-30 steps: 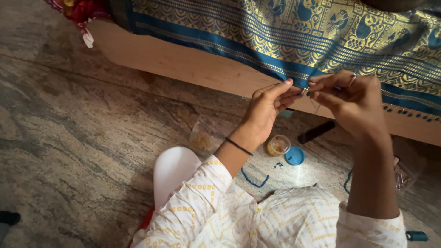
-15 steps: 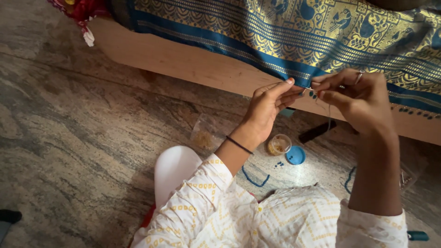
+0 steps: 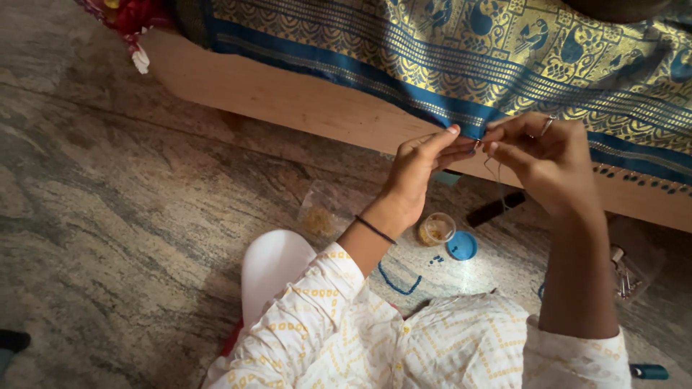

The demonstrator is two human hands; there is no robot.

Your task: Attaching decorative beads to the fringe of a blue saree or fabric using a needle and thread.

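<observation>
Head view: hands [image 3: 483, 155] slightly lower, closer.

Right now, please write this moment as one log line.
left hand: pinches fabric edge | right hand: holds thread | floor: bead cup, blue lid

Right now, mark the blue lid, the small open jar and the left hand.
blue lid [image 3: 461, 246], head view, middle of its top.
small open jar [image 3: 437, 229], head view, its rim.
left hand [image 3: 425, 160], head view, back of hand.
</observation>
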